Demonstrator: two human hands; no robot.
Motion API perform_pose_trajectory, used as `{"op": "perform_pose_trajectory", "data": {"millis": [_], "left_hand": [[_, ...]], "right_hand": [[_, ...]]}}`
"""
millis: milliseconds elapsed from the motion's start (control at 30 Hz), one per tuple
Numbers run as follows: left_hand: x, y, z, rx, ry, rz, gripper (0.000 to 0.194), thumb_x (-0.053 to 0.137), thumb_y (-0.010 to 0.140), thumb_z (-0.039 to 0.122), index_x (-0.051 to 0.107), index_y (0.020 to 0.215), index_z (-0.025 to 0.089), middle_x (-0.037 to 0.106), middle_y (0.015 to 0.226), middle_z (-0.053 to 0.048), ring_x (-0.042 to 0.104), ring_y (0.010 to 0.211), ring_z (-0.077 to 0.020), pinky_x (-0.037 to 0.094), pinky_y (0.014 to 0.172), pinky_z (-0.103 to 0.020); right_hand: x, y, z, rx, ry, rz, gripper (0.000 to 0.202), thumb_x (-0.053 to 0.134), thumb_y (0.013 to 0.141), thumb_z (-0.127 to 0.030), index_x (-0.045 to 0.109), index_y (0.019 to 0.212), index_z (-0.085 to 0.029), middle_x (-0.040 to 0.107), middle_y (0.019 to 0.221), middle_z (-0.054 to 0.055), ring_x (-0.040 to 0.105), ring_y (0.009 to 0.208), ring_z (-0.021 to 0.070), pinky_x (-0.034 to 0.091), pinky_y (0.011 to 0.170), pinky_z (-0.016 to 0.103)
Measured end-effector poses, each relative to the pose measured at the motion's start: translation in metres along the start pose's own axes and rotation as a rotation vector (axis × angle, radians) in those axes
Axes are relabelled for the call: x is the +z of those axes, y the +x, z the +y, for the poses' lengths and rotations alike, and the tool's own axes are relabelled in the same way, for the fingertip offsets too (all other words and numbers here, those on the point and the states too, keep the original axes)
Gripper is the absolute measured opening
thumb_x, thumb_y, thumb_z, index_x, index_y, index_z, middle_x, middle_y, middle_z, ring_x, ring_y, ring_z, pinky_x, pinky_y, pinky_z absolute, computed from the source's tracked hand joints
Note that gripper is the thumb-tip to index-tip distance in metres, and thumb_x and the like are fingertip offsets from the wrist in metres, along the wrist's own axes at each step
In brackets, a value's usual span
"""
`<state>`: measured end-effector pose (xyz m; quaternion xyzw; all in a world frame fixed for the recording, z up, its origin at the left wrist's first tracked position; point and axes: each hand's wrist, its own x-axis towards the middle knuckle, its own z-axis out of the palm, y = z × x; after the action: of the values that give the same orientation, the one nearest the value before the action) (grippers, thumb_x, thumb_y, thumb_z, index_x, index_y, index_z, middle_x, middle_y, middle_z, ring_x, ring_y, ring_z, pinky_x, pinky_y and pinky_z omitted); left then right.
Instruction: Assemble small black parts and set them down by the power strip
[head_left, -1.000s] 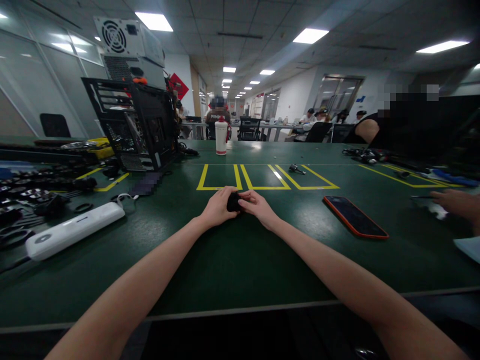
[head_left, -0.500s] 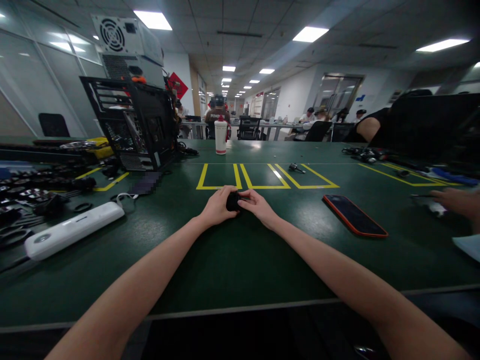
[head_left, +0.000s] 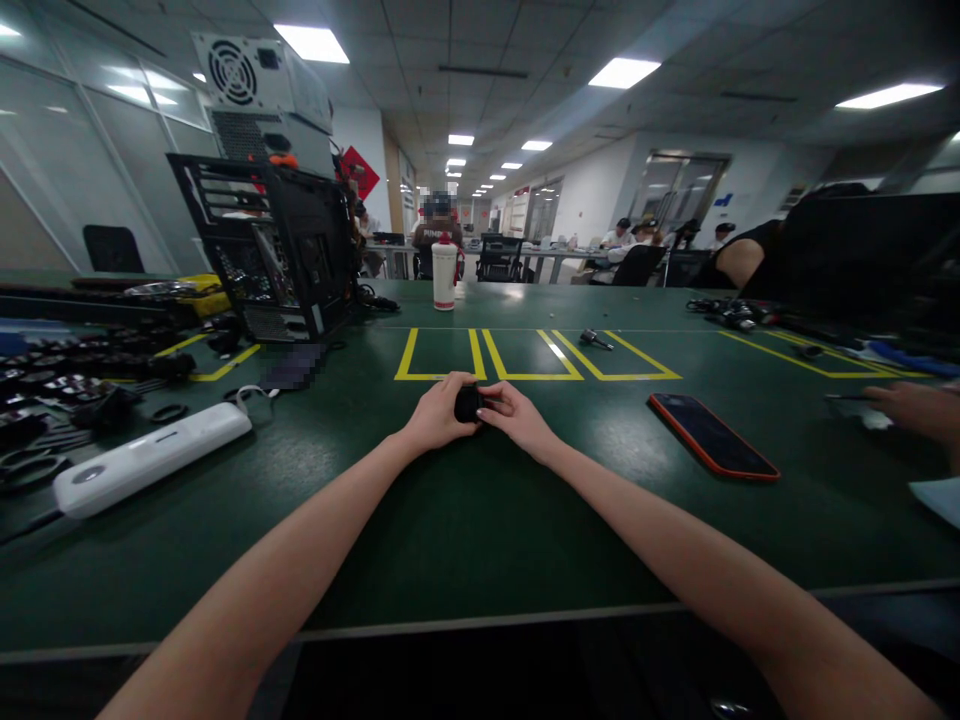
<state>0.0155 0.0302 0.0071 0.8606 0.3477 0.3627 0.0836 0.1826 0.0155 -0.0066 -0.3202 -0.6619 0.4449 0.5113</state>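
Note:
A small black part is held between my hands over the green table, just in front of the yellow tape marks. My left hand wraps round its left side, thumb below and fingers above. From the right, the fingertips of my right hand pinch at its edge. What exactly the part is cannot be made out. Beyond the hands, a small dark metal piece lies within the right-hand tape outline.
An orange-edged phone lies to the right, a white power strip to the left. An open computer case and a white cup stand farther back. Another person's hand is at the right edge.
The view has shifted very slightly. Both my hands keep nearly the same hold on the black part.

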Motion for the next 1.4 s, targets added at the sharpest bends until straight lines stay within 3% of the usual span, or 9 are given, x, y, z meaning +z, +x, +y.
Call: {"op": "perform_pose_trajectory", "data": {"millis": [133,233,367,533,767,900,1067,1233,1400], "left_hand": [[0.0004,0.0009,-0.0009,0.005,0.008,0.001,0.059,0.066,0.059,0.026,0.036,0.110,0.022,0.050,0.109,-0.005,0.050,0.101,-0.0234,0.042,0.085,-0.039],[0.0006,0.0012,-0.0020,0.010,0.016,-0.007,0.059,0.065,0.059,0.027,0.036,0.110,0.022,0.050,0.108,-0.005,0.050,0.100,-0.0234,0.042,0.084,-0.038],[0.0011,0.0009,-0.0028,0.002,0.019,-0.008,0.059,0.065,0.059,0.026,0.036,0.110,0.022,0.050,0.108,-0.005,0.051,0.099,-0.0229,0.042,0.084,-0.038],[0.0012,0.0003,-0.0023,0.006,0.018,-0.002,0.058,0.064,0.060,0.026,0.036,0.110,0.022,0.049,0.109,-0.004,0.050,0.101,-0.0225,0.041,0.086,-0.037],[0.0018,0.0010,-0.0030,-0.007,0.010,-0.001,0.060,0.066,0.058,0.026,0.036,0.110,0.022,0.049,0.108,-0.004,0.050,0.099,-0.0227,0.042,0.084,-0.037],[0.0023,0.0010,-0.0037,-0.001,-0.008,0.003,0.060,0.066,0.058,0.025,0.036,0.110,0.023,0.049,0.109,-0.004,0.050,0.100,-0.0226,0.041,0.085,-0.037],[0.0012,0.0010,-0.0028,0.010,-0.021,0.006,0.059,0.065,0.058,0.025,0.037,0.110,0.022,0.049,0.109,-0.004,0.050,0.100,-0.0224,0.042,0.085,-0.037],[0.0004,0.0014,-0.0024,0.003,-0.018,0.005,0.059,0.066,0.058,0.026,0.037,0.110,0.022,0.049,0.108,-0.005,0.050,0.099,-0.0228,0.042,0.085,-0.038],[0.0005,0.0016,-0.0026,-0.007,-0.029,-0.004,0.060,0.066,0.057,0.024,0.037,0.110,0.022,0.049,0.107,-0.004,0.050,0.099,-0.0225,0.042,0.085,-0.037]], "right_hand": [[0.0010,0.0047,0.0030,-0.008,-0.049,0.076,0.018,0.059,0.070,-0.031,0.056,0.084,-0.020,0.057,0.085,0.000,0.057,0.086,0.0148,0.042,0.086,0.036],[0.0006,0.0088,0.0055,0.029,-0.055,0.128,0.027,0.062,0.067,-0.030,0.054,0.091,-0.020,0.058,0.088,0.002,0.056,0.088,0.0156,0.042,0.086,0.036],[-0.0017,0.0081,0.0056,0.088,-0.043,0.063,0.029,0.061,0.069,-0.028,0.053,0.095,-0.018,0.058,0.097,0.004,0.056,0.092,0.0165,0.041,0.088,0.037],[-0.0028,0.0016,0.0028,0.013,0.028,-0.035,0.030,0.065,0.064,-0.022,0.052,0.091,-0.021,0.056,0.099,0.001,0.055,0.095,0.0161,0.042,0.088,0.035],[0.0008,0.0073,0.0042,0.000,-0.057,0.119,0.021,0.062,0.068,-0.027,0.055,0.086,-0.020,0.058,0.086,0.001,0.057,0.085,0.0144,0.042,0.086,0.035],[-0.0012,0.0066,0.0028,0.084,-0.044,0.067,0.028,0.060,0.069,-0.026,0.054,0.096,-0.019,0.058,0.097,0.004,0.056,0.093,0.0160,0.040,0.089,0.036],[-0.0032,0.0018,0.0018,0.026,0.029,-0.032,0.028,0.064,0.066,-0.023,0.052,0.092,-0.021,0.056,0.100,0.002,0.055,0.095,0.0163,0.043,0.086,0.035],[-0.0010,0.0055,0.0044,-0.019,-0.059,0.069,0.015,0.060,0.070,-0.027,0.055,0.082,-0.020,0.057,0.085,0.000,0.057,0.084,0.0138,0.044,0.082,0.032],[-0.0023,0.0086,0.0046,0.072,-0.078,0.084,0.028,0.059,0.071,-0.027,0.054,0.097,-0.021,0.058,0.097,0.003,0.054,0.094,0.0157,0.040,0.088,0.035]]}}
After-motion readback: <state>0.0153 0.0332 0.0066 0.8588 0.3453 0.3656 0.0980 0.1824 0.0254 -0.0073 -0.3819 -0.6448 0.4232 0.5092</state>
